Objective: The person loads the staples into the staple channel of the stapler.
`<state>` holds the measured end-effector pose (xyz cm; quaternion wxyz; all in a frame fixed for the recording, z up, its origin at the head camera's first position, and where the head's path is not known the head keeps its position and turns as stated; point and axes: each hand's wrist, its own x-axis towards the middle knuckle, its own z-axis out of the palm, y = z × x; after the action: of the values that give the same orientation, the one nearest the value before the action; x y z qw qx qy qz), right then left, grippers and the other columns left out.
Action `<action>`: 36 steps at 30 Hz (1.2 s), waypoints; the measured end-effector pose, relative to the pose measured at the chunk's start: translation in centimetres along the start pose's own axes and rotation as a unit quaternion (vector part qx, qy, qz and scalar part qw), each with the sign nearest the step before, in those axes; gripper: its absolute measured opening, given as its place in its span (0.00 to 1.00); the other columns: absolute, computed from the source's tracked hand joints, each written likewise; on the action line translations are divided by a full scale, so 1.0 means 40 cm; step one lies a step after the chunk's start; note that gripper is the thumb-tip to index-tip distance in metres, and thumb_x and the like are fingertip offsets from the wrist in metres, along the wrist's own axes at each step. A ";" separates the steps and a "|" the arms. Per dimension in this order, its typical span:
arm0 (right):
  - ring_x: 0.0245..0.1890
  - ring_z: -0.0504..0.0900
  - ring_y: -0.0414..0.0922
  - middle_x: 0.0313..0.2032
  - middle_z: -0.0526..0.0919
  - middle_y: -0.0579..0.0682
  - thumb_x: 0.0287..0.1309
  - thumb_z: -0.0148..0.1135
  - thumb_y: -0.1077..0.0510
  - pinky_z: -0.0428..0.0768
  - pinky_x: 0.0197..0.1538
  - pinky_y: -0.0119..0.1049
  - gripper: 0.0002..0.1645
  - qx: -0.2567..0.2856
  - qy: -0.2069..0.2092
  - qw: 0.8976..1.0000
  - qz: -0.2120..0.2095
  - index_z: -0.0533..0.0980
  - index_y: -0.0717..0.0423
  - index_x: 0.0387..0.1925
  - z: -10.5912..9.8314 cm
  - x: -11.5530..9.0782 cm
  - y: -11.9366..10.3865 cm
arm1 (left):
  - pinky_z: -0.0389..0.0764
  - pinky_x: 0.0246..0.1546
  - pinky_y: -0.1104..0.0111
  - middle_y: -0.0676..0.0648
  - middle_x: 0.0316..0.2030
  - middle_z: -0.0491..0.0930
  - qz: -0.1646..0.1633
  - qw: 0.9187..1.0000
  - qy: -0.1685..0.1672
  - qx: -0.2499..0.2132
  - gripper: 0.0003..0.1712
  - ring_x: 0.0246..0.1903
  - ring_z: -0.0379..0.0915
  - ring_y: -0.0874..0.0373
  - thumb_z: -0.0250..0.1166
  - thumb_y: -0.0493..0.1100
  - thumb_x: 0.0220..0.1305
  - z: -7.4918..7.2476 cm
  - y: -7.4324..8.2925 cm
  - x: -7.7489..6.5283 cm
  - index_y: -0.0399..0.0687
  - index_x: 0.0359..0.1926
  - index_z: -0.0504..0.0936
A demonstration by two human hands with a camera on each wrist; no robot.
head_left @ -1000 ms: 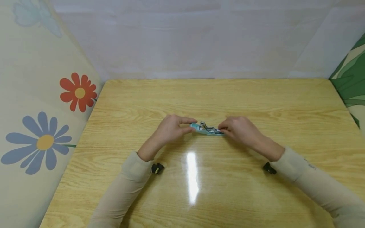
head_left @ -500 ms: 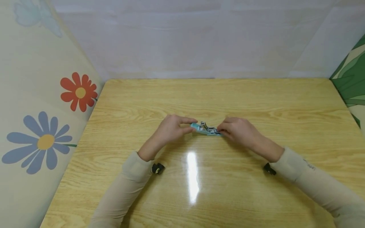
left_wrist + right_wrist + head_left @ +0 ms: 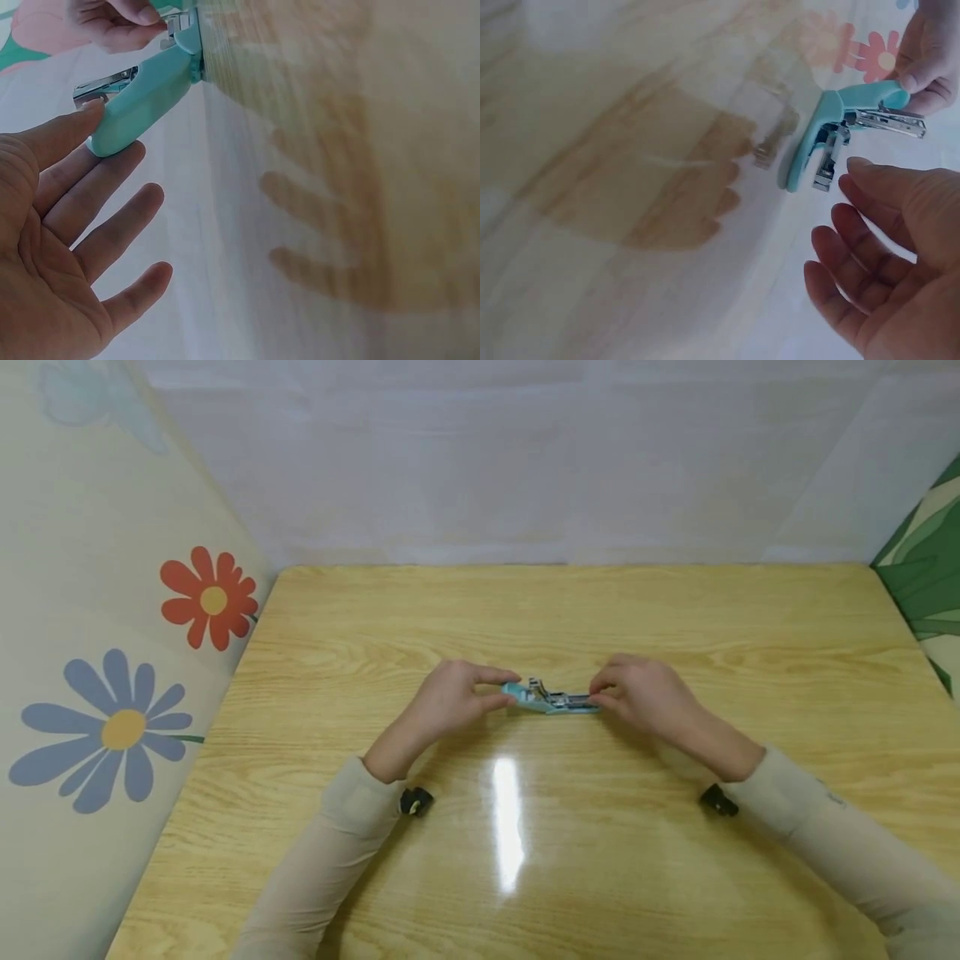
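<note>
A teal stapler (image 3: pixel 536 704) lies opened up on the table, its top cover tilted up to the left and its base flat. My left hand (image 3: pixel 447 700) pinches the raised end of the cover between thumb and fingers, with the other fingers spread in the left wrist view. In the right wrist view, a metal magazine (image 3: pixel 889 122) juts out beside the cover, and another metal part (image 3: pixel 825 165) sits along the base. My right hand (image 3: pixel 900 247) is beside the base's free end, fingers loosely bent, a small gap between it and the stapler; nothing shows between its fingertips.
The wooden table (image 3: pixel 570 827) has a glossy surface with a bright reflection. A pale wall (image 3: pixel 525 468) stands behind it, and a flower-painted panel (image 3: pixel 120 560) runs along the left. Small black wrist devices (image 3: pixel 416 801) show under both cuffs.
My right hand has drawn back to the right from the stapler's metal part, uncovering more of the base. The left hand keeps its pinch on the stapler, almost unmoved.
</note>
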<state>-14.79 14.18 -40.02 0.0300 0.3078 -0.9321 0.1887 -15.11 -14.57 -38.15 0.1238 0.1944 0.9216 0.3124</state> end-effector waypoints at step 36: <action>0.31 0.86 0.47 0.31 0.89 0.49 0.55 0.74 0.62 0.85 0.44 0.45 0.05 -0.082 0.062 0.988 -0.117 0.87 0.54 0.35 0.043 0.008 -0.020 | 0.56 0.13 0.74 0.48 0.45 0.89 0.006 1.000 0.011 0.007 0.20 0.10 0.46 0.65 0.70 0.53 0.66 0.001 -0.002 0.001 0.58 0.56 0.87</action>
<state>-14.46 12.78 -41.31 0.1344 0.3986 -0.8985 0.1254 -15.16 -14.60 -38.22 0.1107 0.1978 0.9237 0.3089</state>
